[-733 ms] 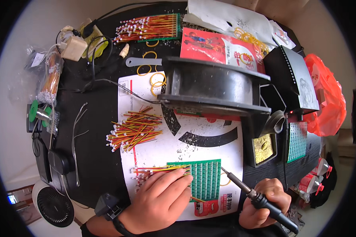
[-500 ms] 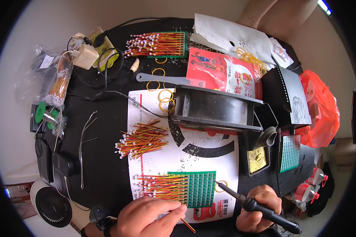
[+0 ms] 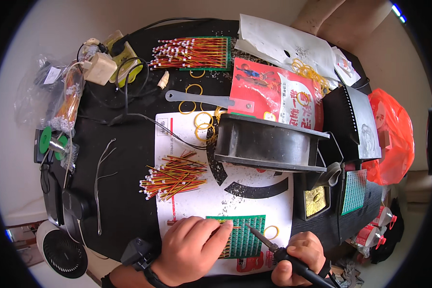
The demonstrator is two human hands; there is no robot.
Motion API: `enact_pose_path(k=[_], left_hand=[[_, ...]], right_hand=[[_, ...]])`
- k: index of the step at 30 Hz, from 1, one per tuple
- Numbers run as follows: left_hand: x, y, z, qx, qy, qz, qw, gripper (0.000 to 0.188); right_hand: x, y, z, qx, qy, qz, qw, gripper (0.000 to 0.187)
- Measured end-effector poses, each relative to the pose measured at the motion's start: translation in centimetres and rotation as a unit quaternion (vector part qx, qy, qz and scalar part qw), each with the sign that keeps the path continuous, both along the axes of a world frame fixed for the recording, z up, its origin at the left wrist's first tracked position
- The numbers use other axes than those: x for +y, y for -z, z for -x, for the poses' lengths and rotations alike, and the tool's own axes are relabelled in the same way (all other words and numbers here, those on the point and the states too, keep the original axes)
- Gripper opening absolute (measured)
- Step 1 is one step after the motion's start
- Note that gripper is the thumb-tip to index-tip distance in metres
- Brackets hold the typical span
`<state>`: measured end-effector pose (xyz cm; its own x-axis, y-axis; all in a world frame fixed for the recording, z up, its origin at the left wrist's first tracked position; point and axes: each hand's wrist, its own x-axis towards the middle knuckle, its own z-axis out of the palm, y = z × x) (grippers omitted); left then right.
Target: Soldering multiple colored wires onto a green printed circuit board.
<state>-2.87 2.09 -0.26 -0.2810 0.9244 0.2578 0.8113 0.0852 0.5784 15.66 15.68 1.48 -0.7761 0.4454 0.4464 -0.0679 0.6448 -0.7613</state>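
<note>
A green circuit board (image 3: 247,236) lies on the white sheet (image 3: 189,211) in front of me. Rows of thin red, yellow and black wires run from its left part, mostly covered by my hand. My left hand (image 3: 189,249) is closed over that part, thumb and forefinger pinching a connector wire (image 3: 234,227) whose end shows past the fingertips. My right hand (image 3: 300,259) grips a soldering iron (image 3: 285,256) like a pen, its tip over the board just right of my left fingertips. A pile of loose connector wires (image 3: 175,176) with white plugs lies farther up the sheet.
A black fan (image 3: 269,144) stands beyond the board. Right of it are a yellow tip-cleaning sponge (image 3: 317,200) and another green board (image 3: 354,191). Farther back lies a wired board (image 3: 192,53). A solder spool (image 3: 56,143) and cables sit at the left.
My left hand has moved up and right onto the board, bringing the wire from below its edge. The iron's tip has shifted left over the board. The view has shifted slightly.
</note>
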Motion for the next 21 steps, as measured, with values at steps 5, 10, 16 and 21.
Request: enact_pose_path(k=[5,10,16,21], left_hand=[[0.3,-0.1,-0.1,0.005,0.007,0.013,1.0,0.028],[0.6,0.2,-0.2,0.024,-0.014,-0.014,1.0,0.028],[0.8,0.4,-0.1,-0.026,0.002,-0.007,1.0,0.027],[0.7,0.5,0.0,-0.023,0.004,0.007,1.0,0.028]], right_hand=[[-0.3,0.3,0.5,-0.022,-0.002,-0.006,1.0,0.024],[-0.2,0.6,0.8,-0.021,-0.007,-0.011,1.0,0.026],[-1.3,1.4,0.0,-0.061,0.099,-0.027,0.993,0.037],[-0.1,0.6,0.7,-0.043,-0.007,-0.011,0.999,0.027]])
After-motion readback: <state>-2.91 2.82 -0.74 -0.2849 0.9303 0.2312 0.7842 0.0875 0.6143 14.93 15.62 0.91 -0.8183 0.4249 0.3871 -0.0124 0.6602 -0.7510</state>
